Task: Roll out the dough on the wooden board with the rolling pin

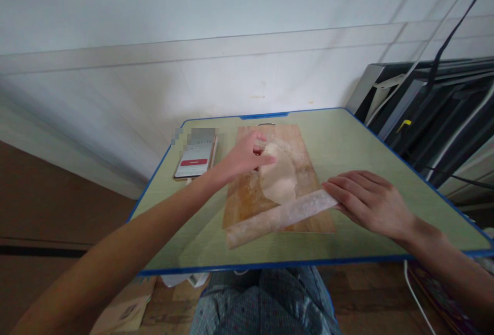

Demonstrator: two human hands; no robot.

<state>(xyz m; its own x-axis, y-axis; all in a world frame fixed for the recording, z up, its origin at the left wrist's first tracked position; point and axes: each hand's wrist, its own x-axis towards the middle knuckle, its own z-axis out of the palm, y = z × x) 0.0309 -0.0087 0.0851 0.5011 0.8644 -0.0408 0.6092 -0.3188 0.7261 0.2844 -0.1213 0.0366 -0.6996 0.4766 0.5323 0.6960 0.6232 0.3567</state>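
Observation:
A flat, pale sheet of dough [278,178] with an uneven outline lies on the wooden cutting board [241,204], which is dusted with flour. At its upper left edge is my left hand [250,154], thumb on top of the dough and fingers curled, closed on that edge. My right hand [365,198] is wrapped round the right end of a floured rolling pin [278,216]. The pin slants across the near part of the board, just below the dough's near edge. Its left end is free and reaches toward the board's near left corner.
A phone [195,155] with a lit screen rests at the left of the green, blue-edged folding table [339,144]. Behind stands a white wall [216,83]. Dark flat panels [443,103] and hanging cables crowd the right side. My legs [266,301] are under the near edge.

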